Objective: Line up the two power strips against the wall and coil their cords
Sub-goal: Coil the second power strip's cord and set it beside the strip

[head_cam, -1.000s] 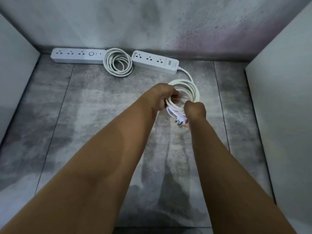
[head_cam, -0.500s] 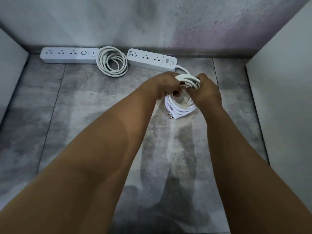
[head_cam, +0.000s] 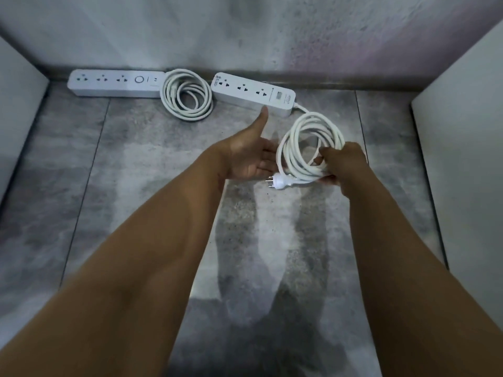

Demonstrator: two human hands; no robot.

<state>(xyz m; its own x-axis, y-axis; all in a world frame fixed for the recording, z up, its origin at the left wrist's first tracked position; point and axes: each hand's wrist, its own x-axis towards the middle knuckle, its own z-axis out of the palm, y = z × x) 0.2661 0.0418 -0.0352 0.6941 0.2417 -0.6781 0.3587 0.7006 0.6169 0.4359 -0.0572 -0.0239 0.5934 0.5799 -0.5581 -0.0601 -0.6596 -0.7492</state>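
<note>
Two white power strips lie on the floor by the back wall. The left strip [head_cam: 115, 83] sits parallel to the wall, its coiled cord [head_cam: 187, 94] lying flat beside its right end. The right strip [head_cam: 253, 94] is angled, its right end further from the wall. Its cord [head_cam: 310, 146] is gathered in a coil, and my right hand [head_cam: 341, 165] grips the coil's near side. The plug [head_cam: 280, 182] sticks out to the left below the coil. My left hand [head_cam: 251, 156] is open, palm up, just left of the coil, thumb pointing toward the right strip.
The floor [head_cam: 136, 172] is grey stone-look tile. A stained wall [head_cam: 272, 36] closes the back. White panels stand on the left [head_cam: 16, 110] and right [head_cam: 460, 159] sides, narrowing the space.
My left hand has let go of the coil and opened to its left. My right hand now holds the coil alone, lower and further right.
</note>
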